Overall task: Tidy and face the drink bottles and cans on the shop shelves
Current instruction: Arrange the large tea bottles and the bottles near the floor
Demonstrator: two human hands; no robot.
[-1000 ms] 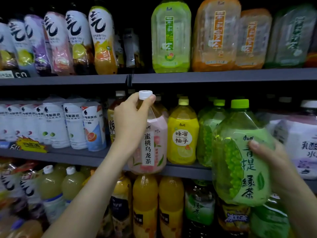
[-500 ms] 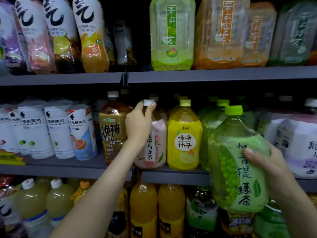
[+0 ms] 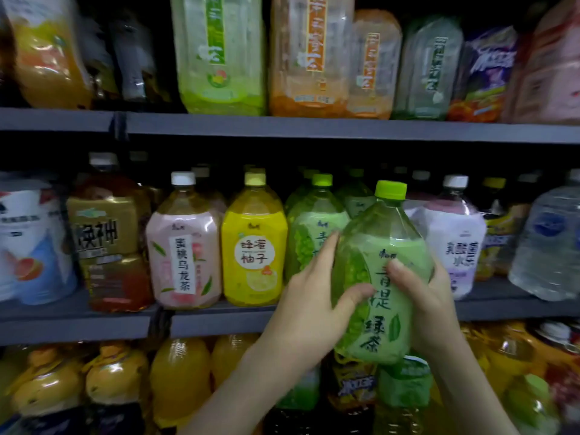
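A large green tea bottle (image 3: 384,246) with a lime cap is held in front of the middle shelf (image 3: 219,321), slightly tilted. My left hand (image 3: 310,302) grips its left side, thumb across the label. My right hand (image 3: 423,296) grips its right side. On the shelf to the left stand a pink peach oolong bottle (image 3: 183,255), upright with its label forward, and a yellow honey pomelo bottle (image 3: 254,252). Another green tea bottle (image 3: 310,227) stands just behind my left hand.
A brown tea bottle (image 3: 106,243) and white bottles (image 3: 28,243) fill the shelf's left. A white-purple bottle (image 3: 455,233) and a water jug (image 3: 546,243) stand at the right. Big bottles crowd the upper shelf (image 3: 314,127), and orange bottles (image 3: 179,381) the lower one.
My left hand has let go of the pink bottle, which now stands on the shelf, and moved right onto the green bottle. The view has shifted right and closer.
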